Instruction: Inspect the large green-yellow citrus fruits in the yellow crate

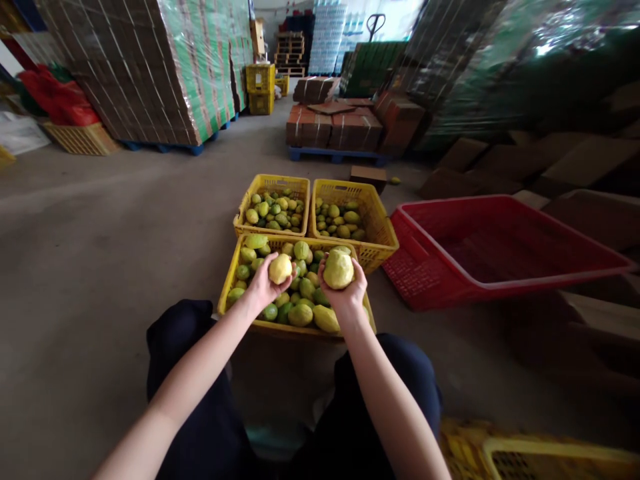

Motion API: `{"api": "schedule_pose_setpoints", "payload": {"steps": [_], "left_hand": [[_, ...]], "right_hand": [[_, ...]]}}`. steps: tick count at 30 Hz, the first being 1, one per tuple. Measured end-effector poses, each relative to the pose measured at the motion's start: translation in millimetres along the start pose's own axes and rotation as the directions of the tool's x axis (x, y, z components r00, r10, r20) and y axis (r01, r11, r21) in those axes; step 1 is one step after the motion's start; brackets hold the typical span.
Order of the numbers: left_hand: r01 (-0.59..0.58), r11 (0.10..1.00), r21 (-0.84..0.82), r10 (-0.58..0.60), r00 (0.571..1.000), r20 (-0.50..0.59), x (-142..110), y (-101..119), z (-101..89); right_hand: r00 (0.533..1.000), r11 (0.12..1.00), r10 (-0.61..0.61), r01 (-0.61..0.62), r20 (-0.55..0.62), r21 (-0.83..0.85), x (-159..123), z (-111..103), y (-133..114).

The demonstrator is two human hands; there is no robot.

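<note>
two pale yellow-green fruits (281, 268), one clamped in each hand's grip, left hand (263, 287) and right hand (345, 293).

A bare grey concrete floor (100, 253) fills the frame. At centre stand three yellow crates (227, 293) of green-yellow fruit — one near, two side by side behind it. To the right a red crate (430, 283) sits tilted. In the upper centre a blue pallet (335, 155) carries brown boxes; upper left, a wrapped carton stack (150, 67) — and a small brown box (369, 176) just behind the yellow crates
</note>
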State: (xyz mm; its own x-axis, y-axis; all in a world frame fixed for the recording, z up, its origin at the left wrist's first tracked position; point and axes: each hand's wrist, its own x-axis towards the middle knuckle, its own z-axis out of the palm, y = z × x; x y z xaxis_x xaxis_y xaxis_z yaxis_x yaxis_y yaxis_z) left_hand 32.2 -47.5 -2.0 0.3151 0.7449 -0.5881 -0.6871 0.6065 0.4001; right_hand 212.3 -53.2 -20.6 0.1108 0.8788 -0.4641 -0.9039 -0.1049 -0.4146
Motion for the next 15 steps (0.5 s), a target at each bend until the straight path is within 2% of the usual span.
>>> {"api": "schedule_pose_setpoints", "payload": {"steps": [2, 4, 6, 8, 10, 12, 13, 14, 15], "left_hand": [[0.040, 0.983, 0.178, -0.047, 0.998, 0.035, -1.4, -13.2, -10.0], [0.063, 0.909, 0.412, -0.098, 0.993, 0.065, -3.8, -29.2, -24.9], [0.057, 0.767, 0.639, -0.140, 0.987, 0.080, -6.9, -45.9, -45.0], [0.163, 0.560, 0.812, -0.285, 0.958, 0.004, -10.7, -61.2, -68.1], [0.271, 0.417, 0.868, -0.407, 0.909, -0.088, -14.6, -72.0, -88.8], [0.352, 0.350, 0.868, -0.491, 0.858, -0.151, -17.0, -73.0, -98.6], [0.373, 0.345, 0.861, -0.501, 0.849, -0.167, -17.0, -67.7, -97.1], [0.371, 0.372, 0.851, -0.471, 0.865, -0.171, -15.8, -57.8, -90.6], [0.348, 0.418, 0.839, -0.394, 0.902, -0.177, -13.3, -43.0, -79.4]], "right_hand": [[1.000, 0.999, -0.009, 0.010, -0.018, 0.054, -2.8, 2.6, -8.0], [0.999, 0.996, -0.003, 0.008, -0.052, 0.085, -7.3, 5.7, -13.3], [0.996, 0.995, 0.005, 0.003, -0.088, 0.095, -11.3, 8.3, -16.0], [0.997, 0.996, 0.002, 0.005, -0.078, 0.085, -13.8, 10.0, -17.3], [0.999, 0.998, -0.007, 0.010, -0.048, 0.058, -15.4, 11.2, -18.2], [0.999, 0.999, -0.006, 0.008, -0.034, 0.053, -16.7, 12.0, -19.5], [0.999, 0.998, 0.006, -0.004, -0.035, 0.065, -17.2, 12.3, -20.2], [0.999, 0.996, 0.021, -0.018, -0.035, 0.083, -17.6, 12.3, -20.8], [0.999, 0.995, 0.029, -0.026, -0.032, 0.099, -17.8, 12.2, -21.4]]}}
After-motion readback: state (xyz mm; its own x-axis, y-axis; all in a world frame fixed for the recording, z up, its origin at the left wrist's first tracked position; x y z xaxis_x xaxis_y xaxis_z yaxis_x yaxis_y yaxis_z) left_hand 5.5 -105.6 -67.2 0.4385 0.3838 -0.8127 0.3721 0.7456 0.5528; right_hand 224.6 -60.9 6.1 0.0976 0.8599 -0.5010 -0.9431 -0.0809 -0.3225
